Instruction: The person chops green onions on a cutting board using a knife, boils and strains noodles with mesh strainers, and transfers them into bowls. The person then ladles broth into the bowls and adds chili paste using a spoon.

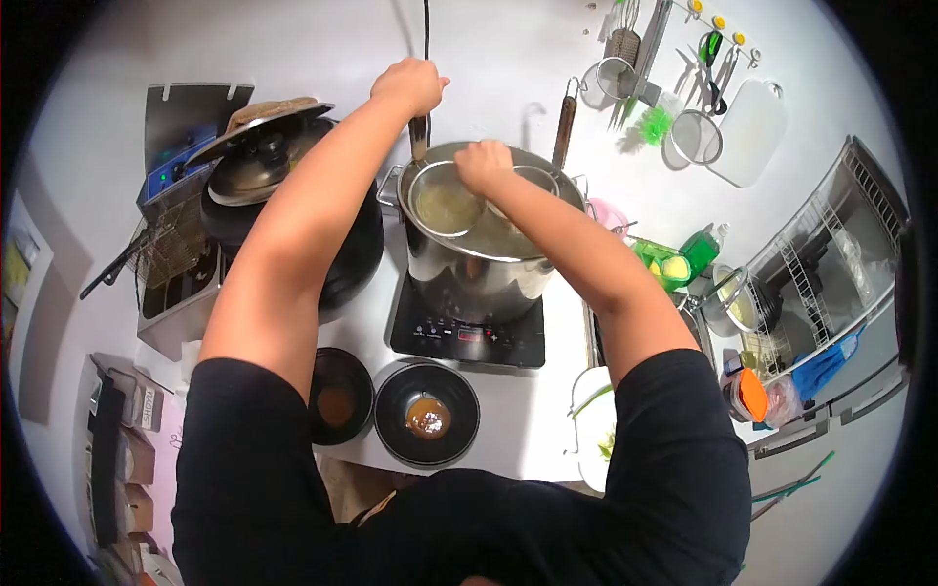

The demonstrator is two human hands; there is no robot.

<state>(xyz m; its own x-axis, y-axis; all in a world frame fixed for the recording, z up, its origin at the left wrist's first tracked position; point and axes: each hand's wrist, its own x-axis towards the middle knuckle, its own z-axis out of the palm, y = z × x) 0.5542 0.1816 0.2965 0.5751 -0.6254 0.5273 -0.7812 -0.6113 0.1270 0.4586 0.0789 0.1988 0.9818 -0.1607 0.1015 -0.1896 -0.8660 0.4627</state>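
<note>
A large steel pot [479, 283] of cloudy liquid stands on a black induction cooker [469, 337]. Inside its left part sits a round noodle strainer [447, 200], whose brown handle rises at the back. My left hand [408, 86] is closed at the top of that handle. Over the pot, my right hand [484, 166] is closed with knuckles up, between this strainer and a second one. What its fingers hold is hidden. The second strainer's brown handle [565, 132] leans on the back right rim, with no hand on it.
Left of the pot is a big black pot [347, 259] with a tilted lid [259, 171]. Two black bowls [459, 444] [337, 366] with brown sauce sit near the counter's front edge. A green bottle [701, 249] stands at right. Utensils and a white cutting board [752, 132] hang on the wall.
</note>
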